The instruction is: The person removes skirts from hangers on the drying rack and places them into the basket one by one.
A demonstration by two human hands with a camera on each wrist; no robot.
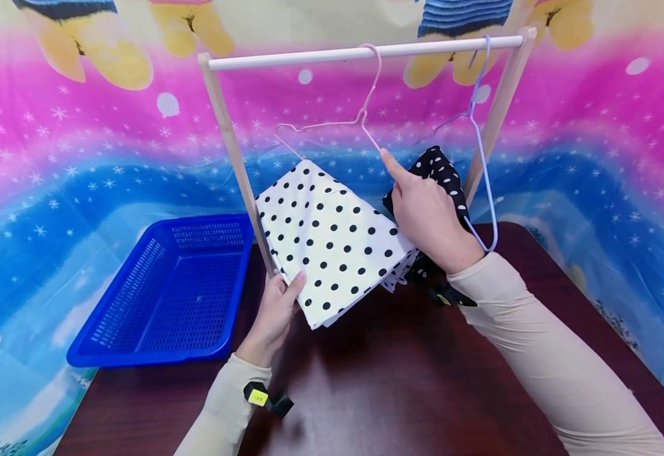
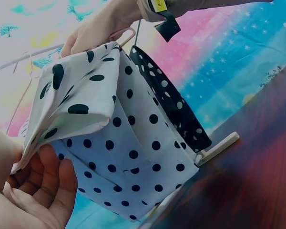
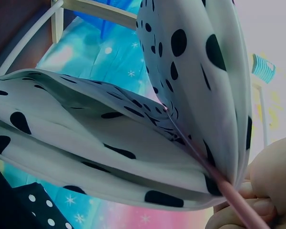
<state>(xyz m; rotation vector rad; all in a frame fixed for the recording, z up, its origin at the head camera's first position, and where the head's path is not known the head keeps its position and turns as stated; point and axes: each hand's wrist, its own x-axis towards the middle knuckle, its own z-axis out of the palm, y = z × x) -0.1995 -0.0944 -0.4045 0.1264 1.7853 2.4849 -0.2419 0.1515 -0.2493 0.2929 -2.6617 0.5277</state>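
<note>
Snowflake-strewn pink and blue backdrop (image 1: 24,158) surrounds you, and below it stands your dark bench (image 1: 400,380). Wooden rack (image 1: 229,136) stands toward the bench's back edge, topped by a white rail (image 1: 309,57). Your blue basket (image 1: 189,297), with nothing visible inside, lies along the left edge. The white dotted cloth (image 1: 332,237) hangs tilted above the bench, between your hands; folded as it is, you can't tell its long axis. At the right of the rack hangs a black dotted cloth (image 1: 442,174), by the pale blue hanger (image 1: 482,161). Your pink hanger (image 1: 332,125) hooks over the rail and runs into the white cloth's folds. Your right hand (image 1: 431,215) grips that hanger's right arm, index finger extended. Your left hand (image 1: 275,313) pinches the cloth's lower left edge, so control probably rests on that diagonal span, with the left nearer the cloth's lowest corner.
</note>
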